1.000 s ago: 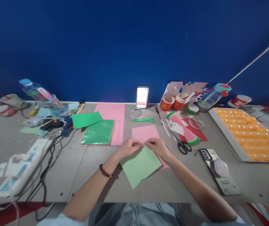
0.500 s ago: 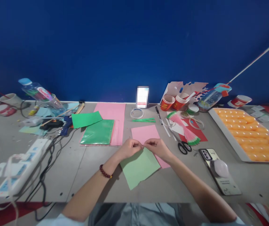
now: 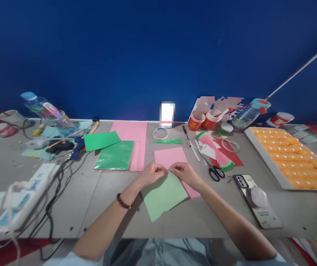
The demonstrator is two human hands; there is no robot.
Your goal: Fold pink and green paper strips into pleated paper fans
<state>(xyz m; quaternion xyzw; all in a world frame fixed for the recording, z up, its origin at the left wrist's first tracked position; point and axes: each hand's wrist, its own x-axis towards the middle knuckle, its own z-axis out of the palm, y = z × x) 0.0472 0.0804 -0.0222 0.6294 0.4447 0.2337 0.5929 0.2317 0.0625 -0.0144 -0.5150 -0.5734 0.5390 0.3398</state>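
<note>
A light green sheet of paper (image 3: 164,195) hangs from my fingertips over the table, its lower edge slightly uneven. My left hand (image 3: 153,173) pinches its top edge, thumb against fingers. Close beside it, my right hand (image 3: 184,173) pinches the same edge, and the fingertips of both hands nearly meet. Partly behind the green sheet lies a pink sheet of paper (image 3: 171,155). Just beyond that are thin green paper strips (image 3: 169,141) and a roll of tape (image 3: 161,133). Black-handled scissors (image 3: 216,173) lie to the right of my right hand.
On the left are a green paper pack (image 3: 115,157), a glue gun (image 3: 78,147), a power strip (image 3: 25,201) with cables and a plastic bottle (image 3: 47,112). To the right lie a phone (image 3: 256,201), a pink-green paper fan (image 3: 216,151), red paper cups (image 3: 196,121) and an orange-filled tray (image 3: 279,183).
Both hands keep their pinch on the light green paper with barely any movement. The whole view has shifted very slightly.
</note>
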